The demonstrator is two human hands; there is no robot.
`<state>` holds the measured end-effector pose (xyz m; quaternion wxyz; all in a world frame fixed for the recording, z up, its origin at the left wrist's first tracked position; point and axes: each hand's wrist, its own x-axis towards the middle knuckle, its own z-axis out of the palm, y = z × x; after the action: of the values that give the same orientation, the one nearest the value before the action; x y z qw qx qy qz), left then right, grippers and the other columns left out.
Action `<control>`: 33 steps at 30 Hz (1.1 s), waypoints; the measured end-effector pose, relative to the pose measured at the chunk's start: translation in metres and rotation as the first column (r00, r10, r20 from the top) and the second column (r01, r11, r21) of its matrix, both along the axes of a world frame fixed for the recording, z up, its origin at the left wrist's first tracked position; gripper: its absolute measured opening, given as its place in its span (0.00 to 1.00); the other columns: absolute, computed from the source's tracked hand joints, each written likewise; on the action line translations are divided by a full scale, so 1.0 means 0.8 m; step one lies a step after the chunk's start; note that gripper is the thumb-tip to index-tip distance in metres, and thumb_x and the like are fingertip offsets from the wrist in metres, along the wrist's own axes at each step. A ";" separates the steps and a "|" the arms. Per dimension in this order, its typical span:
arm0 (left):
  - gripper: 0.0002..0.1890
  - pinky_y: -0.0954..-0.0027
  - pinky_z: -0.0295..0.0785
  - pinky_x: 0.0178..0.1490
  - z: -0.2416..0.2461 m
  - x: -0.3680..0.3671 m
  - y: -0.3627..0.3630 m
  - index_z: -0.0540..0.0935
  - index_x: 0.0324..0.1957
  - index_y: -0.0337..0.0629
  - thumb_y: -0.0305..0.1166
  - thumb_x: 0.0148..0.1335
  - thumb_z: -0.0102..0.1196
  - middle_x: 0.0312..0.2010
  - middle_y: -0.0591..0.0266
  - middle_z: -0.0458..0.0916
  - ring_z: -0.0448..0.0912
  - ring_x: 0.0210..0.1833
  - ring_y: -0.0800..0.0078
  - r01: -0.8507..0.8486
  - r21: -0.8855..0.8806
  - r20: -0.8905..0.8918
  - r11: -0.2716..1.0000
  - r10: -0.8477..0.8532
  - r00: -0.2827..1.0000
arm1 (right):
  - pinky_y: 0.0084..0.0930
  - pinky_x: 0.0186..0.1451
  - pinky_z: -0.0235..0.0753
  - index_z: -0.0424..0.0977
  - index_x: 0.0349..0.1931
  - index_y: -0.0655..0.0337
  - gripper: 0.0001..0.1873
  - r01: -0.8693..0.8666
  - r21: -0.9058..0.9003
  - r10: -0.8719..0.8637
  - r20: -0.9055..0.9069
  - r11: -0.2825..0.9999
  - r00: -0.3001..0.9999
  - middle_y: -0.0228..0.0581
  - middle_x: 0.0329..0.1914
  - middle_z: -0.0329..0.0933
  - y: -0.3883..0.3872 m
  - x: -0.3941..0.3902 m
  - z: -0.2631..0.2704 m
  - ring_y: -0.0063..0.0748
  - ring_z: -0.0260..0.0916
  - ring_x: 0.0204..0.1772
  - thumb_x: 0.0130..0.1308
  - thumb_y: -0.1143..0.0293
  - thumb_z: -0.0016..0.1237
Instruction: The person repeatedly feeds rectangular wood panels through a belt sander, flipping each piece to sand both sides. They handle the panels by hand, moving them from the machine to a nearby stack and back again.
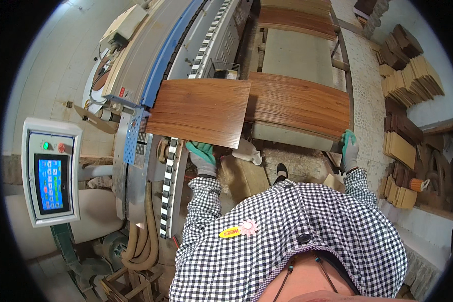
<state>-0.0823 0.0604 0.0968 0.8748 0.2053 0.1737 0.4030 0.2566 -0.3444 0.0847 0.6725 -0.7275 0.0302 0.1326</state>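
Note:
One wood-grain laminate panel [200, 109] lies across the roller track of an edge banding machine [173, 45], its left end at the blue-edged machine body. My left hand [202, 153], in a grey and green glove, is at this panel's near edge; its fingertips are partly under the edge, and the grip is unclear. A second wood-grain panel [300, 104] rests on a stack to the right, close to the first panel's right edge. At its near right corner is my right hand [350, 147], gloved alike, with the fingers against the corner.
A control panel with a lit screen [53, 185] stands at the left. Flexible hoses [145, 241] hang below the machine. More panels [296, 20] lie farther along the metal-framed rack. Stacked boards [415, 81] line the right wall. A board [245, 175] lies on the floor.

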 end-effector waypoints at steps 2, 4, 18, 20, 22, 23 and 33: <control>0.16 0.72 0.68 0.30 -0.026 0.031 -0.015 0.76 0.38 0.43 0.44 0.65 0.42 0.26 0.66 0.75 0.72 0.24 0.75 -0.065 0.068 -0.613 0.996 0.093 0.785 | 0.15 0.40 0.70 0.67 0.55 0.63 0.16 0.014 -0.161 0.011 0.151 0.987 0.988 0.33 0.45 0.74 -0.008 0.010 -0.001 0.20 0.70 0.41 0.69 0.73 0.38; 0.18 0.69 0.66 0.36 -0.049 0.067 -0.024 0.74 0.43 0.38 0.44 0.62 0.46 0.34 0.60 0.75 0.71 0.33 0.70 0.249 0.115 -0.908 0.962 0.000 0.420 | 0.16 0.43 0.69 0.60 0.61 0.62 0.22 0.081 -0.240 -0.079 0.018 0.967 0.997 0.35 0.56 0.68 -0.010 0.015 -0.003 0.21 0.68 0.47 0.67 0.69 0.42; 0.44 0.65 0.65 0.57 -0.133 0.163 0.024 0.49 0.68 0.41 0.37 0.54 0.60 0.59 0.46 0.66 0.69 0.58 0.59 0.679 0.005 -0.975 0.734 -0.146 0.165 | 0.28 0.51 0.65 0.67 0.53 0.66 0.21 -0.133 -0.460 0.132 -0.036 0.878 0.991 0.40 0.47 0.72 -0.005 0.025 -0.060 0.34 0.67 0.47 0.66 0.61 0.42; 0.35 0.67 0.67 0.50 -0.143 0.140 0.008 0.55 0.60 0.40 0.35 0.55 0.59 0.51 0.50 0.69 0.70 0.50 0.62 0.623 0.019 -0.938 0.782 -0.202 0.283 | 0.25 0.47 0.66 0.71 0.47 0.66 0.18 -0.184 -0.381 0.246 0.121 0.906 0.962 0.39 0.43 0.74 -0.020 0.011 -0.047 0.29 0.67 0.44 0.68 0.60 0.38; 0.26 0.69 0.68 0.43 -0.140 0.108 -0.017 0.61 0.53 0.39 0.33 0.56 0.58 0.44 0.53 0.71 0.71 0.43 0.65 0.524 0.101 -0.909 0.845 -0.136 0.395 | 0.21 0.40 0.65 0.72 0.46 0.67 0.16 -0.137 -0.289 0.157 0.046 0.948 0.987 0.31 0.39 0.73 -0.039 -0.006 -0.041 0.23 0.65 0.39 0.67 0.64 0.41; 0.22 0.70 0.68 0.39 -0.134 0.092 -0.036 0.64 0.50 0.38 0.32 0.56 0.57 0.40 0.55 0.72 0.72 0.39 0.67 0.373 0.049 -0.882 0.927 -0.135 0.451 | 0.18 0.37 0.65 0.72 0.46 0.67 0.15 -0.080 -0.240 0.075 -0.029 0.967 0.997 0.28 0.37 0.73 -0.049 -0.013 -0.042 0.19 0.64 0.36 0.66 0.65 0.42; 0.13 0.65 0.78 0.40 -0.036 -0.059 -0.139 0.71 0.48 0.39 0.24 0.60 0.51 0.39 0.60 0.77 0.78 0.39 0.70 -0.004 -0.219 -0.551 0.976 -0.120 0.826 | 0.21 0.37 0.67 0.74 0.41 0.68 0.17 -0.010 -0.157 -0.029 -0.242 0.988 0.970 0.26 0.34 0.73 -0.109 -0.089 -0.019 0.20 0.65 0.34 0.67 0.60 0.44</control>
<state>-0.1295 -0.0507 0.0684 0.8139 0.2257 0.4580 0.2774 0.1853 -0.4314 0.0692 0.6051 -0.7561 0.1265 0.2150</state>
